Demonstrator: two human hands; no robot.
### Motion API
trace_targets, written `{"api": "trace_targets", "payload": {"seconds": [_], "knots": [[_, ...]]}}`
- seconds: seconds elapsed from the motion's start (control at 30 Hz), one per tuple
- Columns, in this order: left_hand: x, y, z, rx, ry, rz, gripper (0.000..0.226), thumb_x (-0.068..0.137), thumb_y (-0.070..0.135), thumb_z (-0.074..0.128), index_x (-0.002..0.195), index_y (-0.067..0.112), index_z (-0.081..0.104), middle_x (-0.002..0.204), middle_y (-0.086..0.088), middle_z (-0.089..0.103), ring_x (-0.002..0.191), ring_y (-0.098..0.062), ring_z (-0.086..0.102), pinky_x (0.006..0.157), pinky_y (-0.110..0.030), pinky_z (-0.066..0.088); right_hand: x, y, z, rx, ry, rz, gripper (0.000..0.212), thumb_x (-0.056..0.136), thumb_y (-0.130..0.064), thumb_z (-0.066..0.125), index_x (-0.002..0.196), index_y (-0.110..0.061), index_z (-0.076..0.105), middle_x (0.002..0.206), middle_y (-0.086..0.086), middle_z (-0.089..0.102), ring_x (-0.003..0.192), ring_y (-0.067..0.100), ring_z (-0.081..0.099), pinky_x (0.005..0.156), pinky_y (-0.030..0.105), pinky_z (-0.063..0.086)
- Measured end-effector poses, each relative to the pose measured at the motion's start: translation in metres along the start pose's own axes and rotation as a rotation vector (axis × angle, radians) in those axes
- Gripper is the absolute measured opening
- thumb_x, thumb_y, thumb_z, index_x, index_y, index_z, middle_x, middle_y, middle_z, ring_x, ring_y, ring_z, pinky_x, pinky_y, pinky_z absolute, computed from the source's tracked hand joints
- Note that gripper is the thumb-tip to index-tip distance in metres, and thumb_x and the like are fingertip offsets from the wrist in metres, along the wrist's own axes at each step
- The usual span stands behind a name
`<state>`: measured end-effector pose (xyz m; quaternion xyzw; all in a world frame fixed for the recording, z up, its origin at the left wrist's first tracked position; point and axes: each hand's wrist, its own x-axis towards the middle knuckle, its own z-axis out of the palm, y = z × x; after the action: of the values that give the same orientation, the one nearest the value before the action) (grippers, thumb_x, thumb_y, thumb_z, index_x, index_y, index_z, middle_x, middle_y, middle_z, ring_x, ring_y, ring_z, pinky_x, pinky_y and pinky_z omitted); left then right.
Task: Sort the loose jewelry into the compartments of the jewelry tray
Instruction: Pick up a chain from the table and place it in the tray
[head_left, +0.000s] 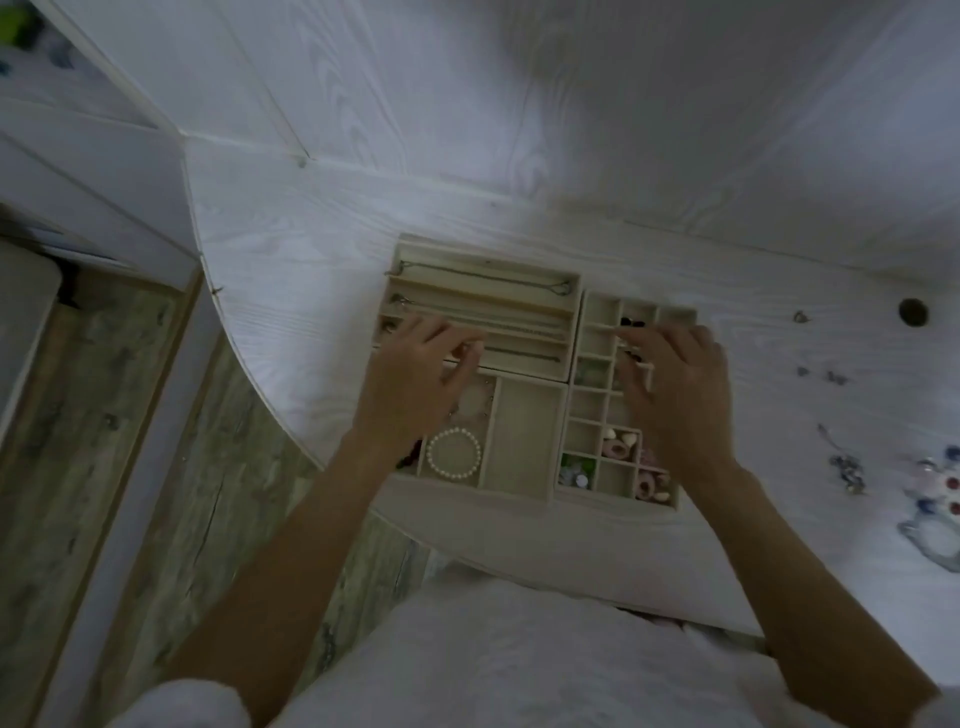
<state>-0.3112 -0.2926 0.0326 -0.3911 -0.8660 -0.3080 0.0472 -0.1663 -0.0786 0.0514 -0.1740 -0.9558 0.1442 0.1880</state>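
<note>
A white wood-grain desk (519, 234) is seen from above, carrying a beige jewelry tray (524, 491). Loose jewelry (847, 473) lies well apart at about three o'clock of the tray, so the right hand (680, 395) is judged nearer to it. Both hands hover over the tray: the left hand (415, 379) above the long chain slots, fingers loosely curled, the right above the small-grid section, fingers spread. Whether anything is pinched cannot be told. A pearl bracelet (453, 453) already lies in a compartment.

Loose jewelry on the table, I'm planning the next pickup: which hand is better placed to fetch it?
Probably the right hand. The loose jewelry lies to the right of the jewelry tray, on that hand's side; the left hand is over the tray's far side.
</note>
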Motion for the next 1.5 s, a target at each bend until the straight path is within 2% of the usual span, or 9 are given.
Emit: {"api": "trace_targets", "payload": {"seconds": [0.1,0.23,0.4,0.5,0.8,1.03,1.23,1.37,1.5], "knots": [[-0.003,0.052,0.021,-0.167,0.001,-0.045,0.023,0.09,0.025,0.054,0.097,0.015,0.074,0.082,0.002,0.067,0.075,-0.013,0.058,0.068,-0.022,0.046,-0.033,0.031,-0.036,-0.133,-0.029,0.023,0.018,0.091,-0.011,0.055,0.103,-0.006,0.067,0.089,0.012,0.066,0.083,0.03,0.057,0.072,0.039,0.042],[0.0,0.117,0.062,-0.166,-0.21,0.039,0.034,0.087,0.032,0.045,0.097,0.016,0.074,0.082,0.002,0.069,0.074,-0.017,0.062,0.064,-0.023,0.048,-0.08,0.084,-0.066,-0.16,-0.181,0.226,0.014,0.085,-0.003,0.063,0.095,-0.007,0.07,0.079,0.01,0.068,0.068,0.029,0.062,0.065,0.037,0.05],[0.003,0.189,0.123,-0.339,-0.453,0.062,0.025,0.09,0.022,0.052,0.104,0.017,0.072,0.092,0.0,0.069,0.079,-0.015,0.062,0.069,-0.028,0.052,-0.136,0.172,-0.088,-0.18,-0.306,0.449,0.017,0.085,-0.005,0.063,0.101,-0.007,0.07,0.098,0.014,0.066,0.092,0.035,0.057,0.072,0.041,0.051],[0.002,0.229,0.161,-0.384,-0.461,0.027,0.022,0.093,0.02,0.054,0.107,0.017,0.07,0.091,0.001,0.067,0.078,-0.01,0.061,0.071,-0.026,0.05,-0.158,0.223,-0.094,-0.144,-0.361,0.513,0.023,0.088,-0.014,0.063,0.11,-0.008,0.066,0.106,0.015,0.063,0.099,0.035,0.057,0.078,0.042,0.05],[-0.015,0.321,0.257,-0.079,-0.519,-0.085,0.033,0.083,0.032,0.07,0.115,0.022,0.065,0.113,-0.001,0.059,0.106,-0.02,0.053,0.079,-0.033,0.048,-0.163,0.302,-0.095,-0.116,-0.382,0.08,0.026,0.073,-0.014,0.074,0.098,-0.011,0.068,0.098,0.014,0.063,0.087,0.036,0.057,0.073,0.041,0.046],[-0.034,0.333,0.261,-0.041,-0.443,-0.202,0.011,0.083,0.022,0.071,0.092,0.017,0.07,0.097,-0.006,0.062,0.088,-0.025,0.059,0.063,-0.031,0.047,-0.148,0.316,-0.094,-0.036,-0.247,0.066,0.03,0.077,-0.022,0.042,0.09,-0.013,0.069,0.092,0.007,0.062,0.089,0.03,0.048,0.076,0.037,0.034],[-0.051,0.324,0.249,-0.007,-0.408,-0.212,0.006,0.083,0.015,0.07,0.087,0.018,0.072,0.097,-0.004,0.065,0.082,-0.024,0.062,0.06,-0.026,0.045,-0.117,0.294,-0.068,0.153,-0.481,-0.262,0.043,0.074,0.007,0.062,0.11,-0.016,0.069,0.123,0.009,0.058,0.115,0.029,0.046,0.089,0.042,0.042],[-0.059,0.315,0.239,0.019,-0.367,-0.277,0.01,0.086,0.013,0.066,0.093,0.015,0.072,0.094,-0.006,0.065,0.078,-0.027,0.063,0.058,-0.026,0.044,-0.098,0.3,-0.068,0.203,-0.48,-0.295,0.008,0.075,-0.003,0.073,0.08,-0.009,0.07,0.084,0.006,0.066,0.081,0.029,0.058,0.065,0.035,0.049],[-0.068,0.306,0.23,0.011,-0.318,-0.387,0.015,0.087,0.011,0.064,0.101,0.013,0.069,0.089,-0.008,0.062,0.073,-0.027,0.062,0.058,-0.027,0.044,-0.104,0.311,-0.063,0.173,-0.458,-0.23,0.013,0.074,0.007,0.071,0.079,-0.004,0.064,0.076,0.012,0.06,0.067,0.03,0.058,0.048,0.028,0.041]]}}
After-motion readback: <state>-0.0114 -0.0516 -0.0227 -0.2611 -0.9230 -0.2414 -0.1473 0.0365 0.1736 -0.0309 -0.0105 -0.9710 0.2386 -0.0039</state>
